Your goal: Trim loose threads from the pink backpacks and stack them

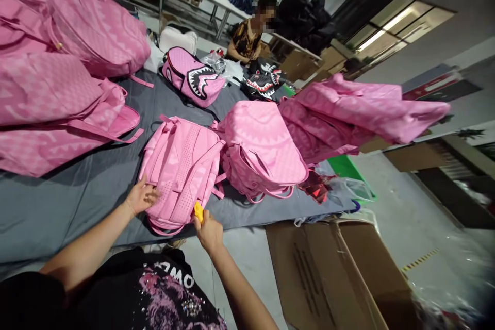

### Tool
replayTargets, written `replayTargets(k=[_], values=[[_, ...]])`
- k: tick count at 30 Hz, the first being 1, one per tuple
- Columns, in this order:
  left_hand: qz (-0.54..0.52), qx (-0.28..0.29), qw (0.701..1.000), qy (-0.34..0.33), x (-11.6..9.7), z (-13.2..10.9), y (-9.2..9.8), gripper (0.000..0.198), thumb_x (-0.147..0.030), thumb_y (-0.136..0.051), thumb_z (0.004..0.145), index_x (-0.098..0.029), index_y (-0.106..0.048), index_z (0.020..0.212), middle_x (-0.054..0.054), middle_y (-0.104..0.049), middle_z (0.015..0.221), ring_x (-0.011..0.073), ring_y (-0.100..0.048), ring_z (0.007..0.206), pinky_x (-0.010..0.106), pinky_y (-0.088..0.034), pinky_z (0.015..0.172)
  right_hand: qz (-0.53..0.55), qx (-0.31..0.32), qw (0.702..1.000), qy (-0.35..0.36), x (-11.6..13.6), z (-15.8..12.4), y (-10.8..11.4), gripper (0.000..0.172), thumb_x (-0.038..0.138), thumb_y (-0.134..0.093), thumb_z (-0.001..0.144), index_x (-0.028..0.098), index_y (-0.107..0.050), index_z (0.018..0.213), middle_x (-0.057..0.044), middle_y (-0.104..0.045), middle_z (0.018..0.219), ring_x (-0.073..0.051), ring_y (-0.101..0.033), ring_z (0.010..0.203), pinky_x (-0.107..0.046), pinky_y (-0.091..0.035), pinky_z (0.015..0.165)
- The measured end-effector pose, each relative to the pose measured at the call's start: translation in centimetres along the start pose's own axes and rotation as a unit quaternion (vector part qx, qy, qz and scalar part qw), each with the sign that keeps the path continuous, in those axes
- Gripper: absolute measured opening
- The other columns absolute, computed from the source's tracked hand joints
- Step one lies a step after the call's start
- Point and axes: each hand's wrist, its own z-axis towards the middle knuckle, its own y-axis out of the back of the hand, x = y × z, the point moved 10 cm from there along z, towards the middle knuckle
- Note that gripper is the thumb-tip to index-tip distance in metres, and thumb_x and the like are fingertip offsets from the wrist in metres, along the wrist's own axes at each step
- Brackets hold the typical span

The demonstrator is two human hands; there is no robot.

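Note:
A pink backpack (180, 170) lies on the grey-covered table in front of me, its padded back panel and shoulder straps facing up. At its lower left side is my left hand (142, 197), fingers loosely bent and apart, touching the fabric or very close to it. My right hand (210, 231) is closed around a small yellow tool (198, 212) by the bag's lower right corner. Only the tool's yellow part shows, so its exact kind is unclear. Another pink backpack (266, 144) stands directly to the right, against the first one.
Large pink backpacks (96, 31) are piled on the left of the table (96, 206), and more pink bags (348, 108) on the right. Beyond are a pink shark-mouth bag (197, 77), a black one (263, 82) and a seated person (247, 36). Open cardboard boxes (309, 268) stand front right.

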Motion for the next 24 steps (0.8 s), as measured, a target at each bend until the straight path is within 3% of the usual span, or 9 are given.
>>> replayTargets(k=[2, 4, 8, 10, 14, 16, 20, 22, 24], values=[[0.000, -0.016, 1.000, 0.003, 0.2, 0.2, 0.2, 0.045, -0.058, -0.035, 0.096, -0.017, -0.050, 0.086, 0.007, -0.057, 0.067, 0.0098, -0.047, 0.044, 0.016, -0.035, 0.035, 0.027, 0.005, 0.999, -0.016, 0.1, 1.3, 0.2, 0.046, 0.055, -0.040, 0.096, 0.015, -0.056, 0.111, -0.016, -0.070, 0.103, -0.030, -0.069, 0.094, -0.040, -0.047, 0.080], [-0.008, -0.017, 1.000, 0.004, 0.4, 0.3, 0.2, 0.046, -0.059, -0.036, 0.095, -0.017, -0.052, 0.086, 0.008, -0.058, 0.068, 0.0118, -0.050, 0.046, 0.018, -0.036, 0.036, 0.038, -0.013, 0.998, -0.042, 0.0, 2.2, 0.0, 0.048, 0.057, -0.042, 0.095, 0.013, -0.057, 0.108, -0.016, -0.070, 0.103, -0.030, -0.068, 0.096, -0.041, -0.045, 0.085], [-0.023, 0.010, 0.999, -0.021, 0.5, 0.5, -0.2, 0.050, -0.060, -0.035, 0.095, -0.017, -0.060, 0.097, 0.016, -0.066, 0.087, 0.0254, -0.070, 0.077, 0.021, -0.045, 0.041, 0.033, -0.090, 0.995, -0.040, 0.1, 2.4, -1.2, 0.042, 0.053, -0.046, 0.095, 0.013, -0.057, 0.103, -0.015, -0.069, 0.100, -0.029, -0.067, 0.094, -0.040, -0.042, 0.086], [-0.044, 0.007, 0.998, -0.047, 0.3, 0.7, 0.1, 0.052, -0.061, -0.034, 0.095, -0.018, -0.062, 0.091, 0.017, -0.067, 0.086, 0.0268, -0.071, 0.083, 0.021, -0.046, 0.041, 0.036, -0.115, 0.992, -0.027, 0.0, 2.3, -2.1, 0.037, 0.049, -0.048, 0.095, 0.014, -0.057, 0.103, -0.014, -0.069, 0.099, -0.028, -0.066, 0.094, -0.038, -0.042, 0.085], [-0.079, -0.012, 0.995, -0.055, 0.5, 1.1, 0.6, 0.061, -0.061, -0.032, 0.095, -0.018, -0.049, 0.056, 0.007, -0.049, 0.048, 0.0154, -0.058, 0.048, 0.020, -0.043, 0.037, 0.037, -0.128, 0.991, -0.007, -0.2, 3.2, -3.2, 0.031, 0.044, -0.052, 0.095, 0.014, -0.057, 0.104, -0.013, -0.068, 0.098, -0.026, -0.066, 0.094, -0.034, -0.041, 0.081], [-0.054, 0.001, 0.998, -0.041, 0.5, 1.1, 0.5, 0.063, -0.062, -0.030, 0.095, -0.018, -0.047, 0.053, 0.008, -0.049, 0.047, 0.0156, -0.057, 0.046, 0.021, -0.044, 0.037, 0.034, -0.126, 0.991, -0.005, -0.3, 3.8, -3.2, 0.031, 0.044, -0.052, 0.096, 0.014, -0.056, 0.103, -0.012, -0.068, 0.097, -0.025, -0.066, 0.092, -0.032, -0.041, 0.077], [0.009, 0.084, 0.996, -0.039, -0.2, 0.1, -0.4, 0.045, -0.058, -0.043, 0.093, -0.019, -0.065, 0.091, 0.015, -0.069, 0.085, 0.0284, -0.072, 0.085, 0.024, -0.053, 0.044, 0.024, -0.130, 0.991, 0.000, -0.2, 4.5, -2.4, 0.032, 0.045, -0.050, 0.097, 0.014, -0.055, 0.102, -0.011, -0.068, 0.096, -0.022, -0.067, 0.088, -0.028, -0.039, 0.071], [0.025, 0.118, 0.992, -0.023, -0.1, -0.4, -0.6, 0.038, -0.055, -0.049, 0.092, -0.025, -0.061, 0.110, 0.013, -0.068, 0.106, 0.0305, -0.071, 0.098, 0.023, -0.054, 0.045, 0.016, -0.119, 0.993, -0.003, 0.0, 4.7, -2.2, 0.032, 0.046, -0.050, 0.097, 0.014, -0.055, 0.100, -0.010, -0.068, 0.095, -0.021, -0.067, 0.086, -0.026, -0.037, 0.067], [0.023, 0.130, 0.991, -0.017, -0.1, -0.7, -0.5, 0.036, -0.055, -0.052, 0.092, -0.026, -0.058, 0.114, 0.013, -0.066, 0.113, 0.0310, -0.071, 0.101, 0.019, -0.049, 0.042, 0.006, -0.104, 0.994, -0.017, 0.1, 4.9, -1.9, 0.032, 0.045, -0.050, 0.098, 0.014, -0.054, 0.101, -0.009, -0.069, 0.095, -0.019, -0.067, 0.084, -0.025, -0.035, 0.064]])
